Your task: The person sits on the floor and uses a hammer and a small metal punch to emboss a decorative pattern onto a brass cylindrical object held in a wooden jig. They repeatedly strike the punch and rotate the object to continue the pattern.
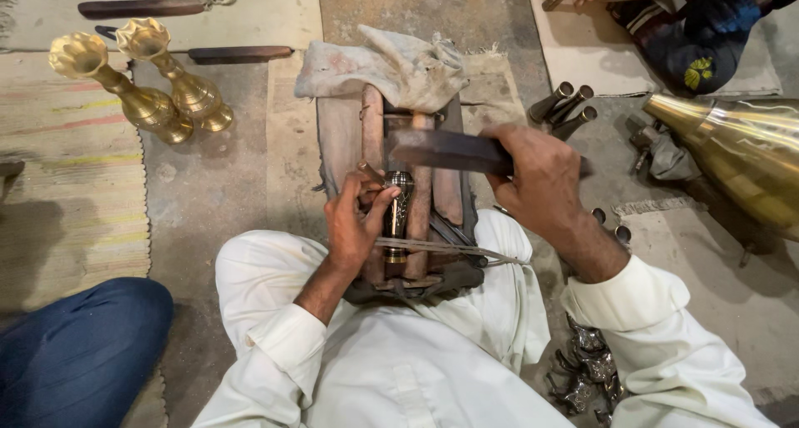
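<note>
Head view only. A dark engraved metal tube with a brass-coloured band (397, 216) is laid lengthwise on a worn wooden work block (345, 137), which is taken as the landmark. The tube sits near the block's centre, toward the person's lap.

The left hand (354, 224) is seen just left of the tube, fingers pinched around a thin metal chisel-like tool (372, 174) whose tip is set against the tube's upper end.

The right hand (541, 183) is closed tightly around a flat dark wooden mallet bar (445, 149), held crosswise above the block's upper half.

A crumpled dirty grey cloth (391, 66) is draped over the block's far end. A taut cord (441, 249) is stretched across the block's near end, over the tube.

Two fluted brass vases (146, 83) are stood well left of the block on the floor. Dark metal tubes (566, 103) lie just right of it; a large polished brass vessel (741, 158) lies further right. Another person's blue-clad knee (79, 353) is seen at lower left of the block.
</note>
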